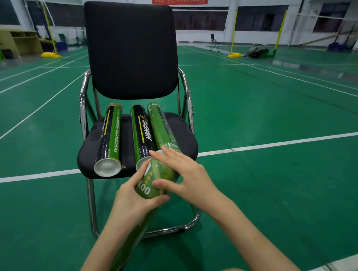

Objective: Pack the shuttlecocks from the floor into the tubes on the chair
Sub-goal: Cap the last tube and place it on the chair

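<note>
Chair [132,49]: a black padded seat and backrest on a chromed tube frame are shown at the centre of the view, standing on the green court floor [278,111]; three tubes are laid lengthwise on the seat.
Left tube [108,140]: black and green, lettered "BADMINTON SHUTTLECOCKS"; it is placed at 9 o'clock on the seat, apart from the other two, its white capped end turned toward the viewer.
Middle tube [141,131]: black and green, lettered "HANGUI"; it is laid just beside the right tube, their sides seemingly touching; its near end is partly covered by the held tube.
Right tube [160,124]: green, with a glossy wrapping; it is laid at 3 o'clock on the seat, its near end hidden behind the right hand.
Held tube [153,179]: green, marked with white figures and small yellow triangles; it is raised in front of the seat edge, slanting from 7 o'clock up toward 1 o'clock, its upper end close to the near ends of the middle and right tubes.
Left hand [133,197]: curled round the held tube from the 9 o'clock side, thumb beneath.
Right hand [183,173]: fingers are laid over the tube's top end, thumb pressed against its side.
Shuttlecocks: none can be made out.
Background: yellow net posts [233,34], white court lines and a red banner [180,0] are seen at 12 o'clock.
</note>
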Demonstrator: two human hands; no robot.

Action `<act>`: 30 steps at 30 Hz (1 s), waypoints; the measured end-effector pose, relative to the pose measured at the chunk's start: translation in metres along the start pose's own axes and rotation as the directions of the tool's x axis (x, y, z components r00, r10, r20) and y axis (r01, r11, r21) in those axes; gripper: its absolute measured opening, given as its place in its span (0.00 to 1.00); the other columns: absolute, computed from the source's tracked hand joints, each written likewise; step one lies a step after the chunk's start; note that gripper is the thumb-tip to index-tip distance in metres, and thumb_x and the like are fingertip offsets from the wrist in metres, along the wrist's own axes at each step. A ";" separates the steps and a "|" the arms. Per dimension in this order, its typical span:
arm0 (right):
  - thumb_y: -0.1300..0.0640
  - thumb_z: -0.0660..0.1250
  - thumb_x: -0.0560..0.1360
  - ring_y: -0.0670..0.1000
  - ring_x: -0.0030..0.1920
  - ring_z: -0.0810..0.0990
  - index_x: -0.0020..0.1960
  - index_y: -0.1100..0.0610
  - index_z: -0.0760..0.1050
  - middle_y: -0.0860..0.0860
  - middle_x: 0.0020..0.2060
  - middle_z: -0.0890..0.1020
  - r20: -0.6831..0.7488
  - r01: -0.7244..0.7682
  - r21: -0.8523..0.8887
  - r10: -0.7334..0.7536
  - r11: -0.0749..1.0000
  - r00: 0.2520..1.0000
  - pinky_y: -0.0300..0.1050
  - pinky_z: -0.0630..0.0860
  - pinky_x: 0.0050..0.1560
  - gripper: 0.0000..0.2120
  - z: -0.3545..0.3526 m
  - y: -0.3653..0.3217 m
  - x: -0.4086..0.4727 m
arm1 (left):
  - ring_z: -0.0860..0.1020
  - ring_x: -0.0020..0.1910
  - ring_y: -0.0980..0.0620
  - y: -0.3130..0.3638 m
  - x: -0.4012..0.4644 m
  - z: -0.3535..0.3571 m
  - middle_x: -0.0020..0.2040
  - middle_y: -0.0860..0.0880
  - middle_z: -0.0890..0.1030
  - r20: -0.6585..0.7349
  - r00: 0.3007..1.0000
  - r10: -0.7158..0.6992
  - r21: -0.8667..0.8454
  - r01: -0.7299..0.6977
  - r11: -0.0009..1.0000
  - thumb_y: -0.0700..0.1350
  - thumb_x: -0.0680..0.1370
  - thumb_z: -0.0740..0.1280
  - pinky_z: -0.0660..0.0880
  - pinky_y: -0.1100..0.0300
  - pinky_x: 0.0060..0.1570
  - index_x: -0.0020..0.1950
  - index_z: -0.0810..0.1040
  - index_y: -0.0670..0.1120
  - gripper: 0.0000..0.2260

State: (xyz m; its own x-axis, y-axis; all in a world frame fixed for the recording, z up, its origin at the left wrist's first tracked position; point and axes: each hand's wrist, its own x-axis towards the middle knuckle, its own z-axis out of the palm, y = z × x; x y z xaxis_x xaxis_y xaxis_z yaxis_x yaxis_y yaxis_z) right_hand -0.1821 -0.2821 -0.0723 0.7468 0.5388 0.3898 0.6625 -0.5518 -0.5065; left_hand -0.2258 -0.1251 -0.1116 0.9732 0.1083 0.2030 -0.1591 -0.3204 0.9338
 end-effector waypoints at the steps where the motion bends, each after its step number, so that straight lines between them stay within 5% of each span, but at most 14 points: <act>1: 0.44 0.68 0.72 0.45 0.74 0.57 0.71 0.39 0.60 0.48 0.73 0.63 -0.008 0.006 -0.002 -0.006 1.000 1.000 0.35 0.51 0.70 0.30 0.001 0.000 0.000 | 0.80 0.49 0.61 0.000 0.000 0.000 0.49 0.62 0.82 0.000 1.000 0.005 0.003 -0.005 1.000 0.58 0.53 0.75 0.77 0.56 0.52 0.61 0.66 0.72 0.39; 10: 0.45 0.69 0.71 0.42 0.73 0.59 0.70 0.39 0.62 0.48 0.72 0.66 -0.047 0.015 0.050 -0.013 0.999 0.999 0.31 0.51 0.69 0.30 -0.001 -0.004 0.001 | 0.79 0.51 0.64 0.003 -0.002 0.001 0.55 0.60 0.80 -0.043 0.999 0.032 -0.051 -0.034 0.998 0.55 0.53 0.76 0.74 0.70 0.47 0.61 0.67 0.69 0.39; 17: 0.47 0.68 0.72 0.41 0.72 0.59 0.70 0.39 0.60 0.47 0.71 0.67 -0.032 0.001 0.078 0.001 0.997 0.999 0.33 0.53 0.69 0.30 -0.003 -0.006 -0.001 | 0.79 0.48 0.66 0.004 -0.004 0.005 0.48 0.69 0.80 -0.056 0.998 0.040 -0.061 -0.043 0.997 0.37 0.61 0.80 0.72 0.74 0.44 0.62 0.67 0.65 0.39; 25: 0.49 0.70 0.72 0.38 0.72 0.57 0.68 0.35 0.63 0.43 0.72 0.64 -0.012 -0.043 0.225 0.047 0.973 0.999 0.31 0.52 0.68 0.29 0.001 -0.006 0.000 | 0.80 0.47 0.64 0.006 -0.002 0.008 0.47 0.65 0.82 -0.084 0.996 0.006 -0.119 -0.016 0.993 0.53 0.52 0.75 0.73 0.72 0.43 0.58 0.68 0.70 0.37; 30: 0.50 0.74 0.68 0.40 0.73 0.55 0.70 0.37 0.61 0.45 0.73 0.62 0.023 -0.038 0.209 0.034 0.977 0.999 0.38 0.52 0.72 0.36 0.002 -0.007 0.000 | 0.79 0.49 0.65 0.003 -0.003 0.006 0.48 0.64 0.82 -0.082 0.997 0.009 -0.111 -0.018 0.994 0.51 0.54 0.77 0.72 0.74 0.44 0.61 0.68 0.68 0.38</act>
State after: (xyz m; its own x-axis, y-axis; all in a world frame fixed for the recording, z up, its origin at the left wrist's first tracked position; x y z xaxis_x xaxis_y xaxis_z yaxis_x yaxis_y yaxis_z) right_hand -0.1872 -0.2772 -0.0701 0.7674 0.5345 0.3542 0.6068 -0.4266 -0.6707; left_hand -0.2284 -0.1324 -0.1109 0.9549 0.1819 0.2347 -0.1942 -0.2154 0.9570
